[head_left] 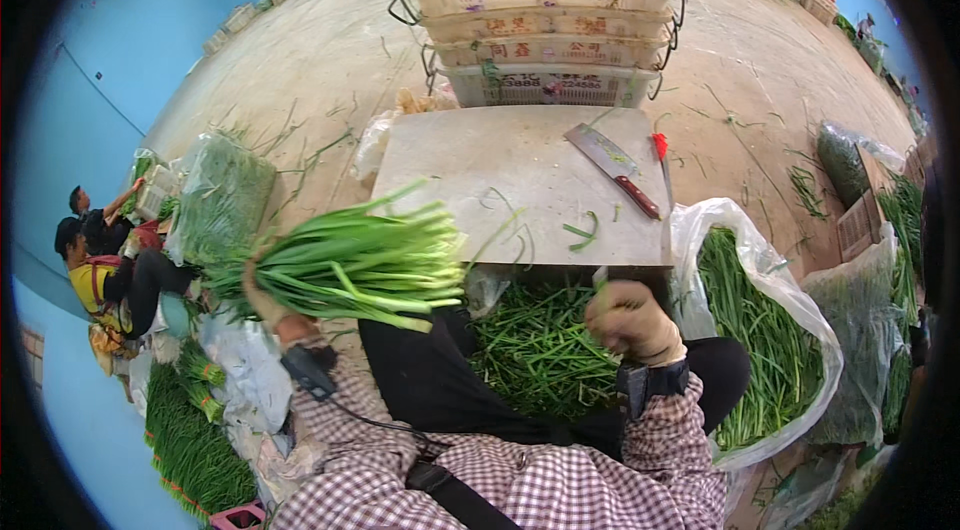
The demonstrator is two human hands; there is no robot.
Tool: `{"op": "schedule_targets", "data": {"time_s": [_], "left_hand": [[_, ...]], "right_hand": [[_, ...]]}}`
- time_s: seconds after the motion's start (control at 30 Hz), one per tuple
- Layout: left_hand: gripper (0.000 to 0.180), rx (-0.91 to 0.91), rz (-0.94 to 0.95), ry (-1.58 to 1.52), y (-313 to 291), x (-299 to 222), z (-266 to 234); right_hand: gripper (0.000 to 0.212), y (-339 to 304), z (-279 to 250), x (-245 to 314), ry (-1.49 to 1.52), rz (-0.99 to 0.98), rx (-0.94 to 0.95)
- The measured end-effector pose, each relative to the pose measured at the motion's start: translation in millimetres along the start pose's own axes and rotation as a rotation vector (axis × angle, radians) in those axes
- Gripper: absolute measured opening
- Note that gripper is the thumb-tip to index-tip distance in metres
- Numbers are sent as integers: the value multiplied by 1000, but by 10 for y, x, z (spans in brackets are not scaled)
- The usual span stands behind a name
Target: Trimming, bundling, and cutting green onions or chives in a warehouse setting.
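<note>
My left hand (272, 308), in a light glove, is wrapped round a thick bunch of garlic chives (350, 255). Its pale stem ends point right, over the near left edge of a low board-topped table (430, 155). My right hand (635, 322), also gloved and slightly blurred, is curled closed above a heap of loose green leaves and trimmings (545, 350) between my knees. A small pale tip shows at its fingers, too small to name. A cleaver (612, 168) with a brown handle lies on the table, along with a few stray leaves (582, 232).
Stacked white plastic crates (550, 20) stand beyond the table. At my right is an open clear bag of green leaves (760, 340). Bundled greens (195, 435) and a wrapped pack (222, 198) lie at left, near two seated people (110, 270). Scraps litter the floor.
</note>
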State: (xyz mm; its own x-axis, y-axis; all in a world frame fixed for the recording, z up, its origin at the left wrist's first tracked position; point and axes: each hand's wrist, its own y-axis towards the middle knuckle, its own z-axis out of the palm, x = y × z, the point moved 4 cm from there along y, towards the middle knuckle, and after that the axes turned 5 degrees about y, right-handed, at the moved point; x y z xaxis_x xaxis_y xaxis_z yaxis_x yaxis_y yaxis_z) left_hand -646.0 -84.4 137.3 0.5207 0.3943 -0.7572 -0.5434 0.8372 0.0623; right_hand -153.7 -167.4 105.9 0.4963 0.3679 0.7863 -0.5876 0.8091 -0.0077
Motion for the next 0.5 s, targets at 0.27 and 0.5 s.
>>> {"op": "schedule_targets", "data": {"time_s": [0.27,0.5], "left_hand": [[19,193,141,-107,123,-769,312],[14,302,80,-30,244,-947,267]], "right_hand": [[60,458,-1183,-2,-1403,96,-847],[75,1722,-1505,-654,-1718,316,-923]]}}
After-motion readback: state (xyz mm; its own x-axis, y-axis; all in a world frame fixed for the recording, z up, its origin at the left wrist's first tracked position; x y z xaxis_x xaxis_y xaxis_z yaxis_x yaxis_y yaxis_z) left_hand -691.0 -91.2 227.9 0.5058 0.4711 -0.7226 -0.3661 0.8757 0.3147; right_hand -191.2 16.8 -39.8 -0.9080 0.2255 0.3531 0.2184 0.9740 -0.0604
